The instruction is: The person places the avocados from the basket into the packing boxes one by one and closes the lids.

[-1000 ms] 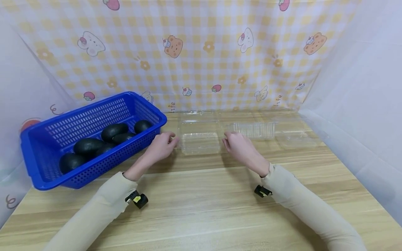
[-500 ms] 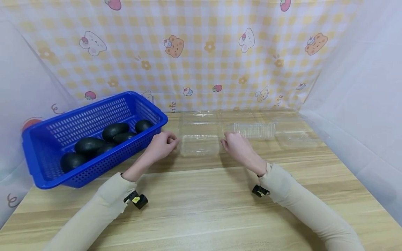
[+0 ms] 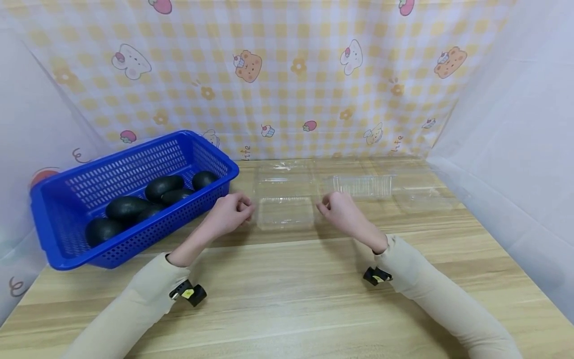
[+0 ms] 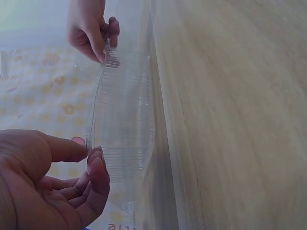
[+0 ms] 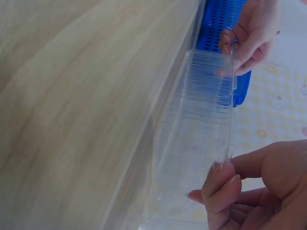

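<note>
A clear plastic clamshell box (image 3: pixel 285 212) stands on the wooden table in front of me, its lid part raised behind it toward the curtain. My left hand (image 3: pixel 230 212) pinches the left side of its rim between thumb and fingers. On the opposite side, my right hand (image 3: pixel 343 213) pinches the rim the same way. Ribbed walls of the box (image 4: pixel 124 110) show in the left wrist view, with both hands at its upper edge. In the right wrist view, the right thumb and fingers close on the rim of the box (image 5: pixel 192 129).
A blue perforated basket (image 3: pixel 134 144) holding several dark, smooth oval fruits (image 3: pixel 127 208) stands close to my left hand. More clear plastic boxes (image 3: pixel 363 186) lie to the right of my right hand. A checked curtain (image 3: pixel 287 89) hangs behind the table (image 3: pixel 287 289).
The clear box has come slightly toward me, with both hands keeping their pinch on its rim. The basket and the other boxes have stayed in place.
</note>
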Tool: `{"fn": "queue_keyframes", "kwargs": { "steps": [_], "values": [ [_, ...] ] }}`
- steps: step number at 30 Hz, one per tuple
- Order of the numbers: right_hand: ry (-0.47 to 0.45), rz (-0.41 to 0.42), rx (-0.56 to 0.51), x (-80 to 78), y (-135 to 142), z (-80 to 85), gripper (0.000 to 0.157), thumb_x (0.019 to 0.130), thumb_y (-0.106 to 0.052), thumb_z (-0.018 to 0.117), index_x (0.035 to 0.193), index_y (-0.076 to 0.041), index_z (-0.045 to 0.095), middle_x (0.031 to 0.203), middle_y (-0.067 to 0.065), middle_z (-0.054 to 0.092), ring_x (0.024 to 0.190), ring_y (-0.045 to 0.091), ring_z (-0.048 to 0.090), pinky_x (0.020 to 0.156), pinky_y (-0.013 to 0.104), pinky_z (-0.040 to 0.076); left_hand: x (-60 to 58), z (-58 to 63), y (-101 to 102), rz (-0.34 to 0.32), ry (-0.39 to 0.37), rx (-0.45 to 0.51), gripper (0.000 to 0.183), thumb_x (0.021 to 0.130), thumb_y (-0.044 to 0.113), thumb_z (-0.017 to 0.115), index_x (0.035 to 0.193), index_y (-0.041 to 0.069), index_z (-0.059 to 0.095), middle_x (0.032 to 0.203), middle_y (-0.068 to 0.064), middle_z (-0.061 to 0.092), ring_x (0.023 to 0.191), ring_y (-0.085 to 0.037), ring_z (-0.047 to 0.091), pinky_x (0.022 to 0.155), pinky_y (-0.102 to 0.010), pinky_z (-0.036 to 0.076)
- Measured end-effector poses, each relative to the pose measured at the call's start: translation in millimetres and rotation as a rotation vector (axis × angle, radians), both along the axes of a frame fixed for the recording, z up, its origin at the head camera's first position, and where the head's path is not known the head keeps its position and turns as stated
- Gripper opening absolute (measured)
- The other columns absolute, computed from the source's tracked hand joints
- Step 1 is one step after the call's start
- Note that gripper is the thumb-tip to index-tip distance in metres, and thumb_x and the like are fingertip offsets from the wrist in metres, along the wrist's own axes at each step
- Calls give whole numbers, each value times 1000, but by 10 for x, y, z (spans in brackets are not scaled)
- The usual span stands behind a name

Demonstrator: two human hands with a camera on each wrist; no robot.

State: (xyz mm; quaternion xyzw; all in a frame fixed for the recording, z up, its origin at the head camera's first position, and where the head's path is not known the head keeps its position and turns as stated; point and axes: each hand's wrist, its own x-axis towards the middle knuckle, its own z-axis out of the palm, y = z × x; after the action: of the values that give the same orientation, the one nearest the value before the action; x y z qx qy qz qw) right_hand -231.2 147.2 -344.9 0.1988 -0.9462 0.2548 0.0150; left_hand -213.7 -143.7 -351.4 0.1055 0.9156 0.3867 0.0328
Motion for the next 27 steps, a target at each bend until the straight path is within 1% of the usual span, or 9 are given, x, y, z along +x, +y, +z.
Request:
{"fn": "queue_keyframes", "kwargs": {
  "steps": [2, 5, 9, 11, 16, 21, 25, 27],
  "values": [
    [-53, 3, -29, 0, 25, 4, 22, 100, -10, 62, 91, 7, 71, 77, 14, 72, 49, 11, 57, 47, 25, 49, 23, 8, -5, -9, 0, -1, 16, 100, 12, 62, 103, -3, 63, 78, -8, 70, 64, -17, 61, 58, -28, 47],
    [-110, 23, -64, -3, 78, -11, 21, 100, -12, 61, 94, 7, 69, 69, 12, 69, 47, 13, 56, 50, 27, 49, 59, 15, -16, -15, -15, 0, 15, 100, 11, 62, 103, -4, 63, 78, -8, 69, 63, -16, 60, 57, -28, 46],
    [-170, 60, -125, 9, 150, -34, 17, 101, -13, 61, 92, 1, 62, 56, 8, 61, 44, 16, 54, 53, 27, 46, 104, 25, -25, -30, -51, 13, 16, 100, 12, 62, 103, -4, 62, 77, -11, 68, 61, -16, 58, 57, -29, 46],
    [-204, 68, -161, 19, 176, -38, 16, 101, -13, 61, 90, 0, 60, 55, 6, 60, 45, 17, 55, 52, 28, 47, 120, 27, -30, -40, -63, 18, 16, 100, 12, 62, 103, -4, 61, 76, -11, 68, 61, -15, 58, 57, -30, 47],
    [-327, 66, -276, 36, 214, -43, 19, 100, -14, 61, 87, -1, 59, 60, 4, 62, 50, 15, 59, 50, 30, 52, 164, 15, -50, -53, -81, 41, 16, 100, 11, 62, 104, -4, 59, 74, -8, 67, 62, -16, 60, 58, -30, 48],
    [-452, 72, -391, 54, 271, -75, 18, 100, -12, 62, 93, 3, 58, 68, 8, 67, 54, 14, 63, 53, 33, 57, 221, 25, -39, -56, -134, 95, 17, 99, 10, 62, 106, -5, 57, 76, -7, 69, 65, -16, 63, 60, -30, 54],
    [-513, 83, -450, 66, 319, -87, 20, 100, -12, 62, 99, 7, 57, 72, 10, 68, 55, 14, 63, 54, 30, 56, 250, 34, -27, -50, -160, 111, 18, 99, 11, 64, 106, -4, 57, 76, -6, 69, 64, -15, 63, 61, -31, 56],
    [-539, 92, -469, 74, 331, -86, 19, 101, -12, 61, 99, 7, 57, 72, 10, 68, 56, 14, 63, 53, 28, 55, 263, 33, -32, -51, -164, 116, 19, 99, 11, 64, 106, -4, 57, 76, -6, 69, 64, -15, 63, 61, -31, 56]
  ]
}}
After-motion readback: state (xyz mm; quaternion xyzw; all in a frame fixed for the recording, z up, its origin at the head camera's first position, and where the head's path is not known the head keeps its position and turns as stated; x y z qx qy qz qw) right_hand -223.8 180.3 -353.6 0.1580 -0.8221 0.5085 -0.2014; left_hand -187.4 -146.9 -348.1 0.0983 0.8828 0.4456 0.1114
